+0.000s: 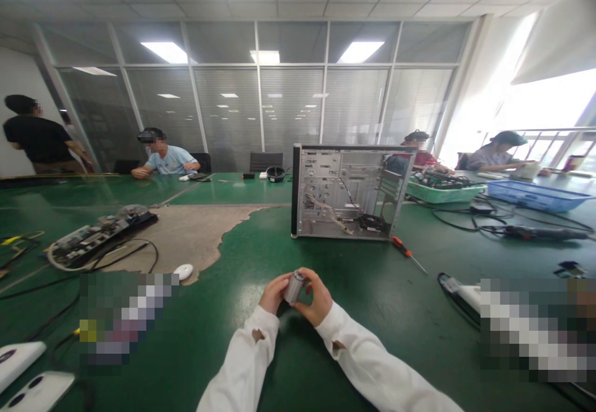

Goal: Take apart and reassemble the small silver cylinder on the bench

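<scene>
A small grey metal cylinder [294,288] is held between both hands above the green table [251,257], tilted slightly. My left hand [274,294] grips it from the left side, fingers closed round its edge. On the other side, my right hand [317,297] has its thumb and fingers curved against the cylinder. Behind the hands stands an open computer case [344,192], with loose cables and a black fan inside. An orange and black screwdriver [406,250] lies by the case's lower right corner.
Green basket [442,193] of cables and blue basket [535,196] stand at the right, beside trailing cords. A disassembled device [102,235] lies at the left on a bare brown patch. White mouse-like object [184,272] sits nearer. Several people are around the table.
</scene>
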The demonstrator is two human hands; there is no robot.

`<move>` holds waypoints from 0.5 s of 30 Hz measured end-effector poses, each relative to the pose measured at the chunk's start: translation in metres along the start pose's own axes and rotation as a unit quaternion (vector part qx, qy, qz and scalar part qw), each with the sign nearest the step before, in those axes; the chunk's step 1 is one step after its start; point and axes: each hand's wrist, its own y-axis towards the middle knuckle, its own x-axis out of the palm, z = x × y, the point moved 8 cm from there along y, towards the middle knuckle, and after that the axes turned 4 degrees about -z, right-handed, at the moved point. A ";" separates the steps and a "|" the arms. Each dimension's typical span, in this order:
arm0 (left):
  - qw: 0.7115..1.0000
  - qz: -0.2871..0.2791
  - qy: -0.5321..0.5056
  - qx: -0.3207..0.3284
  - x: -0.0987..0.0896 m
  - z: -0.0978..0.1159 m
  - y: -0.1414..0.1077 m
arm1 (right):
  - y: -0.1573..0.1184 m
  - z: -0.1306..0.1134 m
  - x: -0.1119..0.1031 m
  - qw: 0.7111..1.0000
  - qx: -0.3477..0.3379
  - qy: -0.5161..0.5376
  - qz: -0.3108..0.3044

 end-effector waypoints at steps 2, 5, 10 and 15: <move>1.000 -0.005 0.012 -0.009 0.003 0.000 -0.002 | 0.001 0.001 -0.002 1.000 0.005 0.022 0.014; 0.999 -0.025 0.022 -0.030 0.008 -0.002 -0.002 | 0.003 0.005 -0.006 0.998 0.023 0.054 0.034; 0.999 -0.008 0.040 -0.029 0.000 -0.007 0.000 | 0.005 0.006 -0.004 0.998 0.036 0.053 0.017; 0.995 0.048 0.082 0.020 -0.008 -0.001 -0.001 | 0.005 0.004 0.001 0.998 0.035 0.050 -0.023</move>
